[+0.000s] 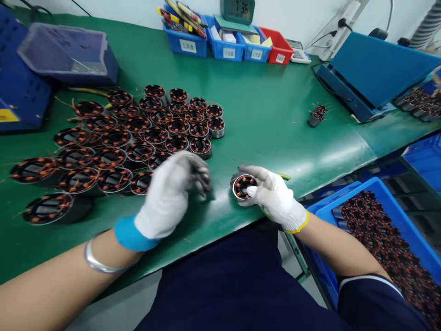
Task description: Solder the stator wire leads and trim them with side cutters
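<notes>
My right hand [272,193], in a white glove with a yellow-edged cuff, is closed around a motor stator [244,186]. The stator is a metal ring with copper windings inside, its open end facing up and the thumb at its rim. Behind this hand a yellow-green tip [284,176] sticks out; its kind is hidden. My left hand [175,188], gloved with a blue cuff, hovers at the near right edge of a group of stators [113,179]. Its dark-stained fingers are bent loosely and apart, slightly blurred, with nothing visible in them.
A green tabletop [262,124] bears two small stators [316,116] at the right. Blue bins [188,45], a red bin [278,50] and a clock [237,10] line the back. A translucent box [69,55] stands left. Below the right edge, a blue crate [324,216] holds many stators.
</notes>
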`<state>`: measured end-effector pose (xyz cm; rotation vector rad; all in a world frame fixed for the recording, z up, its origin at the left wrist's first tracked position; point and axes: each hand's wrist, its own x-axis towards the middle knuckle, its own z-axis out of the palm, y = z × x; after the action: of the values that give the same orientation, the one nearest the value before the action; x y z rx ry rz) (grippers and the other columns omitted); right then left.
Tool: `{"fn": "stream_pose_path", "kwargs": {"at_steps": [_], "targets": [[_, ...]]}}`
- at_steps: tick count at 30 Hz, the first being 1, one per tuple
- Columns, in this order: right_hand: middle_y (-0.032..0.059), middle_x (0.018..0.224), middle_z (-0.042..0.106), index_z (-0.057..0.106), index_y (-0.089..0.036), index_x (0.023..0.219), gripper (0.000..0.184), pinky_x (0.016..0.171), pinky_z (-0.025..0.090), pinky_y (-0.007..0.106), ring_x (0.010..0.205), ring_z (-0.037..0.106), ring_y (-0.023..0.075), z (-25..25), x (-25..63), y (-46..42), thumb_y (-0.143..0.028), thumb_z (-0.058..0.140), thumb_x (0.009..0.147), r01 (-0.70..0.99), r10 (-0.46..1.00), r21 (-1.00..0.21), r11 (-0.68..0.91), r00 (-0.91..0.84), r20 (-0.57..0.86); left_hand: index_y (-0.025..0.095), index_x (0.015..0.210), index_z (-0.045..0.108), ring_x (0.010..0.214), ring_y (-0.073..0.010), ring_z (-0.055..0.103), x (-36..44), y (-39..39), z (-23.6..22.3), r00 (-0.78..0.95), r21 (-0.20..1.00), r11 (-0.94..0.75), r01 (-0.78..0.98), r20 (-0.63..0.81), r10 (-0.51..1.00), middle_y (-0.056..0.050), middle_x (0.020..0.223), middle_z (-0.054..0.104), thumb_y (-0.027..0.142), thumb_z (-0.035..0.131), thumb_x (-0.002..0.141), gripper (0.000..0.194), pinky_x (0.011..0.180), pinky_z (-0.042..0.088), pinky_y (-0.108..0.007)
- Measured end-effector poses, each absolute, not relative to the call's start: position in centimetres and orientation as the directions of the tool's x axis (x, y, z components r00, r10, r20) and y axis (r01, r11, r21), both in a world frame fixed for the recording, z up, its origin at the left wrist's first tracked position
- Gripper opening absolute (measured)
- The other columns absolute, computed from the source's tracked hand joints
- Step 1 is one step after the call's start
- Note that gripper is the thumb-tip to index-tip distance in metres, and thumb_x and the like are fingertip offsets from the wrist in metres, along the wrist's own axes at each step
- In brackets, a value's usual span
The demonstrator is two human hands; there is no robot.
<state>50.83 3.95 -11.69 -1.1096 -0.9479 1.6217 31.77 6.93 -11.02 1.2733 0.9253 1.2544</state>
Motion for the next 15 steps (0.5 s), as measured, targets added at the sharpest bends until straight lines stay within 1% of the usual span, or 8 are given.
{"fn": "stream_pose_path", "kwargs": {"at_steps": [2, 4, 5, 7, 10, 11, 13, 15], "targets": [[0.0067, 0.103, 0.065, 0.054, -0.018, 0.110, 0.057, 0.063, 0.059, 0.029, 0.085, 0.065, 0.0192, -11.3, 50.5, 3.8, -0.020, 0.073, 0.057, -0.243, 0.948, -0.921, -0.303, -0.178, -0.265, 0.018, 0.069, 0.059, 0.054, -0.0117, 0.052, 32.3, 6.4, -10.8, 0.308, 0.987, -0.132, 0.093, 0.098, 0.946, 0.001, 0.063, 0.056, 0.041, 0.065, 0.078, 0.025, 0.049, 0.044, -0.024], [0.0057, 0.101, 0.066, 0.055, -0.019, 0.109, 0.057, 0.063, 0.058, 0.027, 0.081, 0.064, 0.0172, -11.0, 50.2, 3.6, -0.017, 0.073, 0.056, -0.225, 0.941, -0.923, -0.313, -0.205, -0.269, 0.018, 0.063, 0.056, 0.053, -0.0099, 0.049, 32.7, 5.9, -10.3, 0.290, 0.974, -0.135, 0.181, 0.078, 0.954, 0.003, 0.058, 0.052, 0.030, 0.067, 0.076, 0.020, 0.050, 0.042, -0.023], [0.0055, 0.101, 0.066, 0.056, -0.019, 0.109, 0.057, 0.062, 0.057, 0.027, 0.080, 0.064, 0.0168, -10.9, 50.2, 3.5, -0.016, 0.073, 0.055, -0.220, 0.939, -0.925, -0.311, -0.220, -0.264, 0.019, 0.062, 0.055, 0.051, -0.0094, 0.048, 32.7, 6.0, -10.1, 0.223, 0.980, -0.130, 0.149, 0.095, 0.970, 0.004, 0.056, 0.051, 0.027, 0.065, 0.077, 0.020, 0.049, 0.041, -0.023], [0.0056, 0.101, 0.066, 0.057, -0.019, 0.108, 0.056, 0.061, 0.057, 0.026, 0.080, 0.064, 0.0169, -10.7, 50.3, 3.4, -0.014, 0.073, 0.054, -0.214, 0.935, -0.926, -0.311, -0.244, -0.257, 0.020, 0.064, 0.054, 0.047, -0.0094, 0.048, 32.3, 6.6, -9.9, 0.048, 0.988, -0.153, -0.033, 0.154, 0.987, 0.005, 0.054, 0.052, 0.025, 0.063, 0.080, 0.019, 0.047, 0.041, -0.024], [0.0058, 0.103, 0.065, 0.056, -0.019, 0.107, 0.054, 0.061, 0.059, 0.027, 0.083, 0.065, 0.0173, -10.8, 50.5, 3.5, -0.017, 0.075, 0.057, -0.251, 0.940, -0.916, -0.312, -0.223, -0.259, 0.021, 0.070, 0.054, 0.048, -0.0109, 0.052, 31.4, 7.7, -10.3, -0.117, 0.948, -0.212, -0.238, 0.189, 0.975, 0.005, 0.057, 0.053, 0.036, 0.059, 0.085, 0.022, 0.044, 0.042, -0.025], [0.0055, 0.103, 0.064, 0.054, -0.019, 0.108, 0.054, 0.062, 0.060, 0.028, 0.081, 0.065, 0.0170, -10.9, 50.5, 3.5, -0.020, 0.077, 0.059, -0.280, 0.943, -0.908, -0.312, -0.206, -0.261, 0.021, 0.073, 0.055, 0.049, -0.0116, 0.053, 31.3, 7.8, -10.5, -0.086, 0.952, -0.189, -0.243, 0.173, 0.981, 0.004, 0.060, 0.056, 0.043, 0.059, 0.084, 0.025, 0.043, 0.042, -0.025], [0.0048, 0.102, 0.064, 0.050, -0.020, 0.109, 0.056, 0.062, 0.060, 0.028, 0.077, 0.066, 0.0154, -11.2, 50.4, 3.7, -0.027, 0.079, 0.062, -0.347, 0.950, -0.886, -0.306, -0.173, -0.260, 0.019, 0.085, 0.060, 0.052, -0.0132, 0.057, 31.7, 7.2, -11.0, 0.088, 0.987, -0.072, -0.146, 0.085, 0.992, 0.001, 0.070, 0.063, 0.051, 0.066, 0.077, 0.033, 0.044, 0.045, -0.026], [0.0039, 0.100, 0.064, 0.048, -0.020, 0.108, 0.057, 0.062, 0.060, 0.029, 0.072, 0.066, 0.0137, -11.3, 50.1, 3.6, -0.033, 0.081, 0.064, -0.383, 0.952, -0.872, -0.304, -0.152, -0.265, 0.019, 0.100, 0.061, 0.059, -0.0153, 0.061, 32.7, 6.2, -11.2, 0.224, 0.999, 0.027, -0.016, -0.023, 0.974, -0.002, 0.081, 0.068, 0.047, 0.076, 0.066, 0.047, 0.050, 0.050, -0.027]]}}
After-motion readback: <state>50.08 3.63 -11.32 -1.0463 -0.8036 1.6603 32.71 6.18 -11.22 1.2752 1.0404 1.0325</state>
